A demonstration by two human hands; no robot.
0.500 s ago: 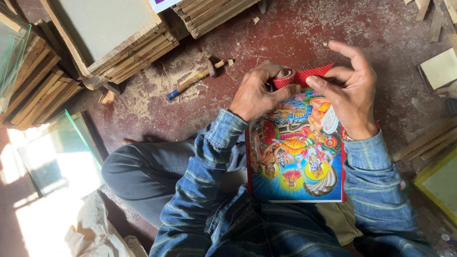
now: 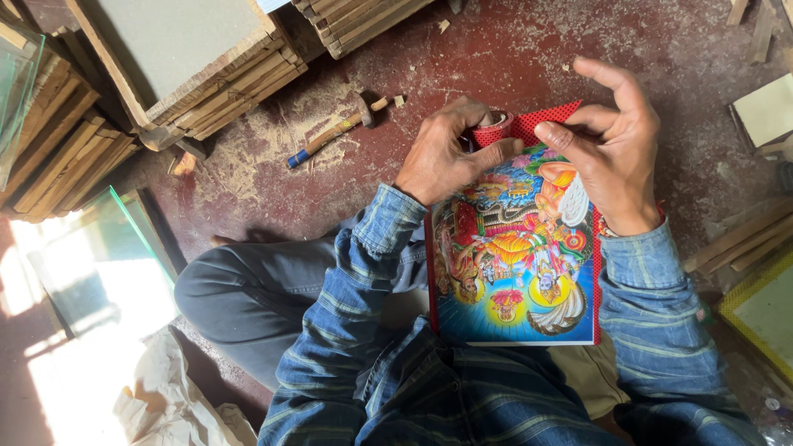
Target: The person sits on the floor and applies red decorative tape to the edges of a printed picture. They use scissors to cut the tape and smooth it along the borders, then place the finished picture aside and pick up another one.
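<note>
Picture (image 2: 514, 256) is lying on the lap. Left hand (image 2: 442, 157) is gripping a tape roll (image 2: 494, 124) at 12 o'clock — right hand (image 2: 607, 144) is pinching red tape (image 2: 545, 120), holding it against the picture's top edge.

A multicoloured picture (image 2: 512, 264), blue at the bottom, is bordered by red dotted tape (image 2: 541, 120). Sleeves (image 2: 347, 306) are striped blue plaid. The floor (image 2: 529, 58) is mottled dark red. The hammer (image 2: 334, 132) handle is tipped blue.
</note>
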